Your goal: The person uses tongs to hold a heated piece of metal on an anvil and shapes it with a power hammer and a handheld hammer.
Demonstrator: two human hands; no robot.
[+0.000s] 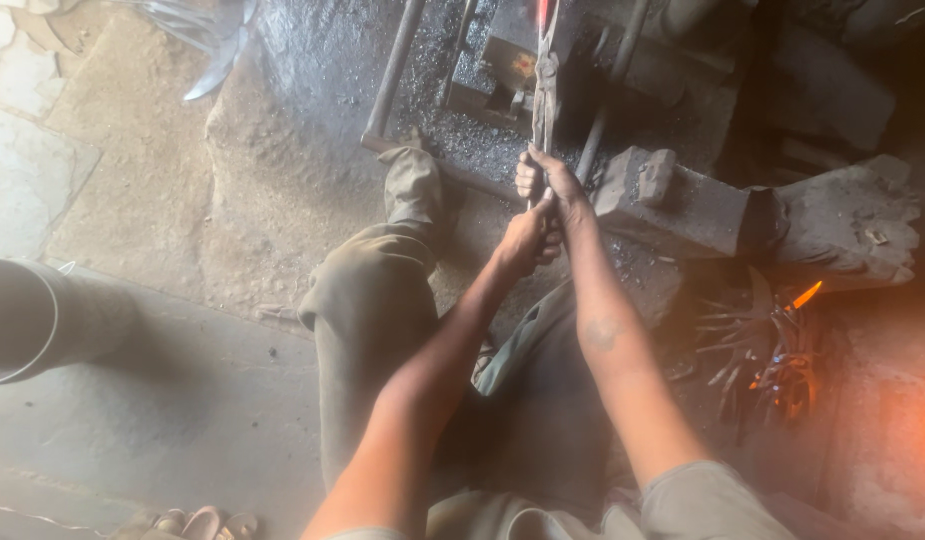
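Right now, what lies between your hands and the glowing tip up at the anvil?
In the head view, only the tongs: their long handles run from both hands up to the red-hot tip.

Upper centre: both hands (537, 215) grip the long tongs (544, 95) — close ahead, an iron block (512, 65) and two slanting rods (392, 70) crowd the dark bed.
Right of hands: anvil block (672, 200) just beside the right wrist; a rough stone mass (852, 220) beyond it.
Lower right: heap of curved metal pieces (757, 360) with glowing spots — no clear passage.
Left of hands: bent knee (382, 280) blocks low approach.
Left half of frame: bare earthen floor (132, 190), open.
Left edge: metal cylinder (32, 320) lying on concrete slab (182, 410).
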